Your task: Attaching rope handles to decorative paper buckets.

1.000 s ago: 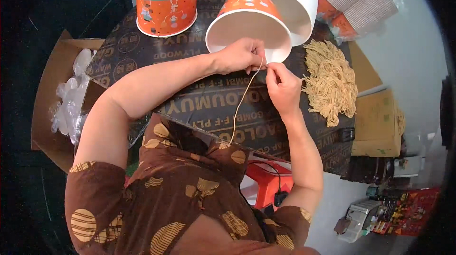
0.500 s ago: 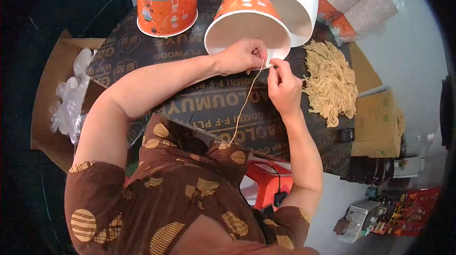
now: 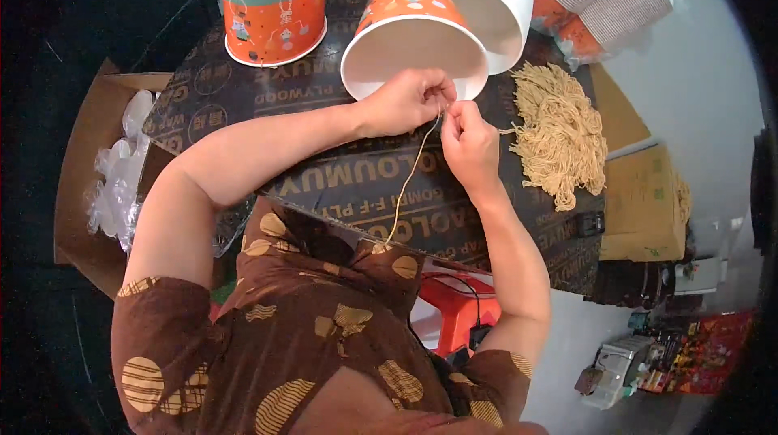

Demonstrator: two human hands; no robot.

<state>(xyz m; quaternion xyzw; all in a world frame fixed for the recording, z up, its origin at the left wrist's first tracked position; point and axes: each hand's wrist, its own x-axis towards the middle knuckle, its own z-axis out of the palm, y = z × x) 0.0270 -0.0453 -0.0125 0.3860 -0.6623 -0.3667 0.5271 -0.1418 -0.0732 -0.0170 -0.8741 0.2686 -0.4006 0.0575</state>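
A beige string (image 3: 411, 173) runs from the table's near edge up to my hands, which meet just in front of an open paper bucket. Its upper end is pinched by my left hand (image 3: 412, 101), thumb and fingers together. My right hand (image 3: 472, 142) is closed beside it, fingertips touching the left ones; a short string end sticks out to its right. What lies between the fingertips is too small to make out. The orange and green paper bucket (image 3: 415, 50) lies on its side, white inside facing me, its lower rim partly behind my left hand.
Another orange bucket (image 3: 275, 14) stands upside down at the far left, and a white bucket (image 3: 496, 10) lies behind. To the right are a heap of beige strings (image 3: 559, 135), wrapped bucket stacks (image 3: 604, 2) and a cardboard box (image 3: 644, 204). An open carton (image 3: 77, 168) holds clear plastic pieces.
My right hand has moved slightly left and closed up against the left fingertips. The whole view has shifted a little, so the buckets appear slightly further left.
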